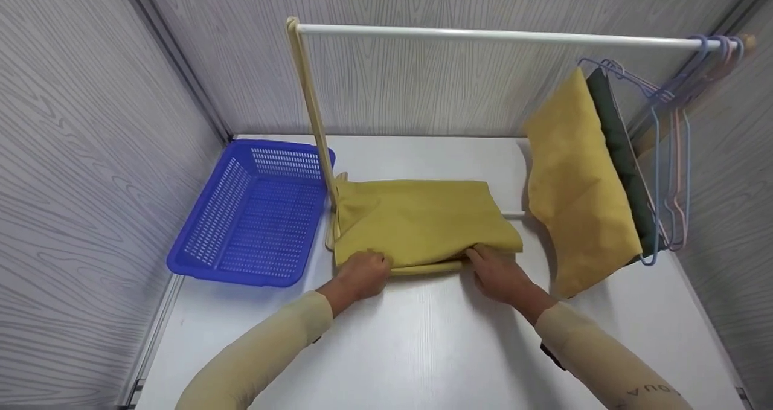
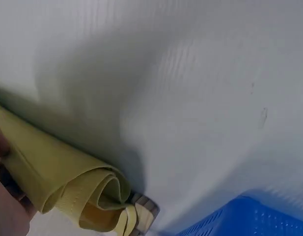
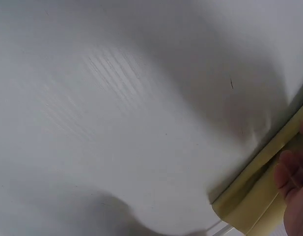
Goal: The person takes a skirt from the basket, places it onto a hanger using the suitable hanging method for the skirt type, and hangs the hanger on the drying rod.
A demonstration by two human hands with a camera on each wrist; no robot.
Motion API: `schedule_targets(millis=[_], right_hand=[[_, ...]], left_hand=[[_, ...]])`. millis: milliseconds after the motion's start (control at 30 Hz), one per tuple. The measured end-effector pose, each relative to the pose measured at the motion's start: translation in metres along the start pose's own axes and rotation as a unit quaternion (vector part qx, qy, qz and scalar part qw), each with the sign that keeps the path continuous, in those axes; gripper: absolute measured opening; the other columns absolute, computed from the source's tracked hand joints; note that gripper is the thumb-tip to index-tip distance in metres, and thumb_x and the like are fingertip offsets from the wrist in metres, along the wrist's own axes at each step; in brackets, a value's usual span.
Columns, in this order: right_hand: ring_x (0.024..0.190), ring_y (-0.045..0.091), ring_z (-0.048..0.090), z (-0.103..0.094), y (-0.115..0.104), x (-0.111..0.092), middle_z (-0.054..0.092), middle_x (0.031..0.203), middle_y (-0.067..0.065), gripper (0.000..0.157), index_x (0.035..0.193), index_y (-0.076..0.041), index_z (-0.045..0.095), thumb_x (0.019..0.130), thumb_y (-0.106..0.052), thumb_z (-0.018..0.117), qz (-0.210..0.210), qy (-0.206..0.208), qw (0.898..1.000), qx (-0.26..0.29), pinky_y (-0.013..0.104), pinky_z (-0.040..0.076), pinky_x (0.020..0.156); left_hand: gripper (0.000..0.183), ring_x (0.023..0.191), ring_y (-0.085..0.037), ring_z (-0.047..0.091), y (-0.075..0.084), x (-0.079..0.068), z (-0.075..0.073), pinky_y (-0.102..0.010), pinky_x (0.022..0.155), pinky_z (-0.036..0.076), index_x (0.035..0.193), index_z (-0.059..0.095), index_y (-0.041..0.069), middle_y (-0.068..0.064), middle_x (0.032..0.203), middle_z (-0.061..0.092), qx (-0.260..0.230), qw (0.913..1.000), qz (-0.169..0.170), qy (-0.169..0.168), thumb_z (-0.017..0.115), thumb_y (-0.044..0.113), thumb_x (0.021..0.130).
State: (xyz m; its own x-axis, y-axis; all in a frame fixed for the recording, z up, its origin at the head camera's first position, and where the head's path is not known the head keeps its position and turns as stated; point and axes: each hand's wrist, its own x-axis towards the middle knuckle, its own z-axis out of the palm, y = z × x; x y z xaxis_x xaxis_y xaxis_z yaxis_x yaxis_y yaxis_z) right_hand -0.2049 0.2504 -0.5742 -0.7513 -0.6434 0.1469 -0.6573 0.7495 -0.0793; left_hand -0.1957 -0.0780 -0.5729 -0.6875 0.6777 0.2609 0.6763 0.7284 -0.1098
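A mustard-yellow folded cloth (image 1: 423, 217) lies flat on the white table, under the rail of a clothes rack. Its near edge is doubled over in layers. At the left part of that edge, my left hand (image 1: 365, 274) pinches the fabric. My right hand (image 1: 498, 274) grips the same edge farther right, where the top layer lifts a little from the one beneath. Rolled layers of the cloth (image 2: 68, 167) show at its end in the left wrist view. The right wrist view has curled fingers (image 3: 291, 172) against the cloth; their tips are partly cut off.
A blue perforated basket (image 1: 259, 217) stands at the left. The rack's white rail (image 1: 483, 34) runs overhead from a wooden post (image 1: 311, 102). On the right hang a yellow cushion-like piece (image 1: 580, 186), a dark green one (image 1: 622, 156) and several plastic hangers (image 1: 657, 180).
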Motion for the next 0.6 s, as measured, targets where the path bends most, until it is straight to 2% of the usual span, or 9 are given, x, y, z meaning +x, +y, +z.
schedule_targets(millis=[100,200,267,400,500,600], right_hand=[[0.091,0.025,0.058,0.002,0.001,0.002,0.056,0.111,0.01,0.038,0.119,-0.002,0.056,0.084,-0.007,0.072,-0.021,0.016,1.0,-0.004,0.04,0.051,0.077],[0.087,0.023,0.056,0.004,0.003,0.0,0.057,0.107,0.008,0.032,0.107,-0.005,0.059,0.081,-0.01,0.077,-0.048,0.036,0.998,-0.015,0.039,0.05,0.073],[0.083,0.024,0.055,0.004,0.004,-0.002,0.056,0.1,0.007,0.025,0.097,-0.007,0.058,0.08,-0.01,0.077,-0.057,0.048,0.997,-0.028,0.039,0.049,0.069],[0.076,0.026,0.056,0.0,0.003,-0.008,0.058,0.084,0.005,0.017,0.083,-0.01,0.054,0.08,-0.008,0.071,-0.058,0.038,0.997,-0.046,0.041,0.046,0.069],[0.067,0.022,0.055,-0.007,0.0,-0.012,0.056,0.071,0.002,0.016,0.077,-0.012,0.052,0.08,-0.011,0.067,-0.077,-0.015,0.996,-0.03,0.04,0.044,0.065],[0.056,0.013,0.046,-0.013,-0.002,-0.014,0.052,0.064,-0.002,0.016,0.071,-0.014,0.052,0.083,-0.011,0.062,-0.113,-0.078,0.99,0.019,0.033,0.039,0.055]], left_hand=[[0.013,0.055,-0.017,0.058,-0.002,0.003,-0.014,-0.035,0.046,0.048,0.078,0.057,0.01,-0.003,0.065,0.059,-0.028,0.9996,-0.002,-0.002,0.068,0.016,0.082],[0.009,0.054,-0.016,0.058,-0.001,0.005,-0.026,-0.036,0.048,0.048,0.08,0.058,0.01,-0.003,0.063,0.059,-0.087,0.9962,0.004,-0.007,0.063,0.015,0.086],[0.01,0.054,-0.013,0.054,0.0,0.005,-0.034,-0.035,0.05,0.047,0.078,0.058,0.01,-0.002,0.062,0.057,-0.136,0.9902,0.019,-0.027,0.058,0.012,0.088],[0.019,0.056,-0.008,0.037,0.002,0.002,-0.046,-0.028,0.05,0.035,0.07,0.05,0.012,0.005,0.06,0.042,-0.21,0.9699,0.057,-0.11,0.051,0.008,0.088],[0.026,0.057,-0.008,0.028,0.004,-0.002,-0.05,-0.024,0.05,0.023,0.064,0.039,0.015,0.008,0.061,0.03,-0.229,0.9538,0.078,-0.178,0.051,0.005,0.085],[0.029,0.057,-0.008,0.025,0.006,-0.008,-0.048,-0.023,0.05,0.018,0.062,0.034,0.017,0.009,0.061,0.027,-0.23,0.9354,0.085,-0.254,0.052,0.004,0.08]])
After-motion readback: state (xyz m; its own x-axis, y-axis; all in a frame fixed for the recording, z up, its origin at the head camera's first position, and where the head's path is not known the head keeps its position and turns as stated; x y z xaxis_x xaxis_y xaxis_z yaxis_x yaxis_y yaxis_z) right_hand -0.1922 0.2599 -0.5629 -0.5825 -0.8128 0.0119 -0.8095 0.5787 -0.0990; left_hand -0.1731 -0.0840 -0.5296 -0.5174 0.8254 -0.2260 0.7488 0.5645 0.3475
